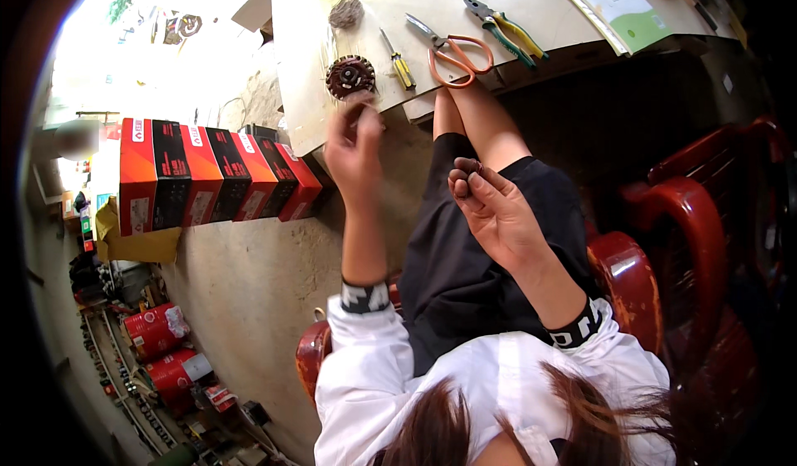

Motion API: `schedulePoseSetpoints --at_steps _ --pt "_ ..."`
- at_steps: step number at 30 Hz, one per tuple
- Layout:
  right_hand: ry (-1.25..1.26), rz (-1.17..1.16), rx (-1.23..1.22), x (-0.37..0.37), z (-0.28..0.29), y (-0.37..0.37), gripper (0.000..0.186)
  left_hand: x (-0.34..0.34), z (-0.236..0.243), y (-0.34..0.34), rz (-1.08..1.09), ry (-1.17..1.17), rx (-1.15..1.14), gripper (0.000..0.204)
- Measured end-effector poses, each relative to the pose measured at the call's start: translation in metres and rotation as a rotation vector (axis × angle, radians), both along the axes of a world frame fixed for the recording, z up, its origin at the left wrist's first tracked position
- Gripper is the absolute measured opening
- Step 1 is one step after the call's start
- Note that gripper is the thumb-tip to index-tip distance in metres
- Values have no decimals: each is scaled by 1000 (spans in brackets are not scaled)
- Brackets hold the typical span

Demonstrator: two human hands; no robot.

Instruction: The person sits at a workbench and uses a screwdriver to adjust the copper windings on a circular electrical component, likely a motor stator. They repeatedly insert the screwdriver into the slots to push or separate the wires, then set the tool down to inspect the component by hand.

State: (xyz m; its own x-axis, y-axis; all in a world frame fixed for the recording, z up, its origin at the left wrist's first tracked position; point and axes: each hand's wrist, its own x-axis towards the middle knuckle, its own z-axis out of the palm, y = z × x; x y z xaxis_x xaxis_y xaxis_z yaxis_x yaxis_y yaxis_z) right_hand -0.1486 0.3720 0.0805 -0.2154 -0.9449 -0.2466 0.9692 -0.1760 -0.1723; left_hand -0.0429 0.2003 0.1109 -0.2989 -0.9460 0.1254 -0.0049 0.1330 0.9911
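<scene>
My left hand (355, 146) is raised at the table's near edge, its fingers bent and smeared by motion. Just beyond its fingertips lies a round, dark reddish-brown part (350, 77) with a toothed rim and a hub in the middle, like a motor stator. Over my lap, my right hand (498, 213) is closed, thumb against curled fingers with darkened tips. Whatever it may pinch is too small to make out. Farther up the table sit a bundle of thin wire (346, 13), a yellow-handled screwdriver (403, 69), orange-handled scissors (458, 61) and green-and-yellow pliers (508, 34).
A green and white booklet (618, 9) rests at the table's right. Red and black boxes (187, 171) stand in a row left of the table (299, 109). Red cans (158, 331) are on the lower left floor. A red chair (627, 279) is around me, with another at right.
</scene>
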Motion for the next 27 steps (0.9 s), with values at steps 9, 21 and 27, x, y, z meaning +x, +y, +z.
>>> schedulePoseSetpoints --at_steps 9,21,27 --pt "194 24 -134 28 34 18 23 23 16 132 -140 149 -276 24" --pt "16 -18 -336 34 44 38 24 68 15 160 -282 514 -28 9" --pt "276 -28 -235 36 44 49 23 96 39 155 -249 193 -194 36"
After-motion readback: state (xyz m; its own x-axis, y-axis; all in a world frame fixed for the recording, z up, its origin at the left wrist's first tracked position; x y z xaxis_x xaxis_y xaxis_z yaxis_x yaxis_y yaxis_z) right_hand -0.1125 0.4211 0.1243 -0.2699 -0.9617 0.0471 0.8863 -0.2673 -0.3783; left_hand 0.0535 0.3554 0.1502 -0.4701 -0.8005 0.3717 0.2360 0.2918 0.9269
